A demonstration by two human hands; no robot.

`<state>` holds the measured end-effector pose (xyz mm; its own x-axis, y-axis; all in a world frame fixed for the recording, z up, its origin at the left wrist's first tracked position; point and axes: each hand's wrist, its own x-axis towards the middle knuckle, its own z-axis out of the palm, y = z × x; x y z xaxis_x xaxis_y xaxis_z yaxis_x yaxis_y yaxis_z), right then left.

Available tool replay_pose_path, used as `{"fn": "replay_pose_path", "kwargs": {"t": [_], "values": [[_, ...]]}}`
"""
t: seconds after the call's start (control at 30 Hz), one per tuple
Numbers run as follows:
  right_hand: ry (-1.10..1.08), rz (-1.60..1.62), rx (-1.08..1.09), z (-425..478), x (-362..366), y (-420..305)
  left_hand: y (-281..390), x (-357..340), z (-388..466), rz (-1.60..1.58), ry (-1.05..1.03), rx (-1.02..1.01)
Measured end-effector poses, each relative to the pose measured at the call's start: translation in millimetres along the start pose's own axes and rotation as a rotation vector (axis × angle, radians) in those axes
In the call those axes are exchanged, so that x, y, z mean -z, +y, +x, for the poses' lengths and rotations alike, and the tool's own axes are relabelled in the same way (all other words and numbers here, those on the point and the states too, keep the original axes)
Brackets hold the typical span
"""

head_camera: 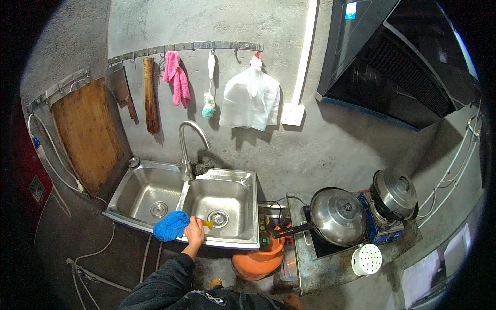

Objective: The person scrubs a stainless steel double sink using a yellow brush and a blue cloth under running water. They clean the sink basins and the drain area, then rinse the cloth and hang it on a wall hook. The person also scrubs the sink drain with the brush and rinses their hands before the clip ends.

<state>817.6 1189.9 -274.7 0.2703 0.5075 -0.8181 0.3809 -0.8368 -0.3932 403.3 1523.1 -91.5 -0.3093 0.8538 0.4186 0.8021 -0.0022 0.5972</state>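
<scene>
My left hand [195,231] is closed over the front edge of the double stainless-steel sink [182,201]. Out of its right side sticks a yellow handle-like piece [208,224], reaching over the right basin. A bunched blue cloth [171,226] touches the other side of the fist and overlaps the front rim; whether it joins the yellow piece inside the fist is hidden. Both basins hold no dishes. Between them at the back rises a curved metal faucet [186,155]. At the bottom edge only part of my right hand [292,301] shows, and its fingers cannot be made out.
A lidded wok [339,217] and a lidded pot [399,193] stand on the worn table [323,277], with a white perforated holder [366,259] near its edge. Below sits an orange basin [255,265]. A cleaver [124,91], bamboo brush [149,95] and pink cloth [177,79] hang above.
</scene>
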Motion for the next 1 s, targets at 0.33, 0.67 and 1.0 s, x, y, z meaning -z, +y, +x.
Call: {"fn": "replay_pose_path", "kwargs": {"t": [0.33,0.67,1.0], "values": [[-0.005,0.0,0.006,0.9,0.3,0.8,2.5,2.7,-0.8,0.015,-0.009,-0.008],[-0.007,-0.001,0.012,2.1,2.2,3.4,5.6,5.3,-0.8,0.014,-0.038,0.005],[-0.01,0.007,0.027,4.5,0.9,6.7,8.0,6.5,-1.4,0.016,-0.043,0.001]]}}
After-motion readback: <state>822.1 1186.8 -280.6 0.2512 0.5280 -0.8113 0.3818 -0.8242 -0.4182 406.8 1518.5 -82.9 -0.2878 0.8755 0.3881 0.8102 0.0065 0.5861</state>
